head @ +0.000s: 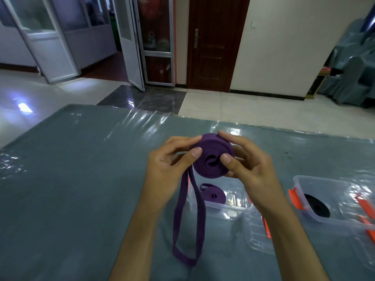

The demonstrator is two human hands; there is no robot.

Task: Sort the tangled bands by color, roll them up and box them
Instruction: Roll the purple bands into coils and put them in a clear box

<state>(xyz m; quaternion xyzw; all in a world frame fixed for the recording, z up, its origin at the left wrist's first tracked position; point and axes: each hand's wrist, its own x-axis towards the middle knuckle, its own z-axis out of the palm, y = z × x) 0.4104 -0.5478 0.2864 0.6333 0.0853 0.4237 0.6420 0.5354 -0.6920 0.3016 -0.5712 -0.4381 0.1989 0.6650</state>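
A half-rolled purple band [213, 157] is pinched above the table [81, 179] by the left hand [168, 169] at nine o'clock and the right hand [249, 169] at three o'clock, thumbs pressed on its face. Its unrolled loop is left hanging toward six o'clock. Below, a rolled purple band [214, 194] is kept in a clear box [227, 207]; a black roll [317, 205] is held in another box [332, 191] at four o'clock.

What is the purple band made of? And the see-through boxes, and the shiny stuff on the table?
The purple band looks like matte rubber, perhaps latex: it rolls tightly and its loose loop hangs limp.

The boxes look like hard clear plastic: you see a black roll through the wall, and the clips are orange.

The table cover looks like thin clear plastic film over grey cloth: it wrinkles and glints.
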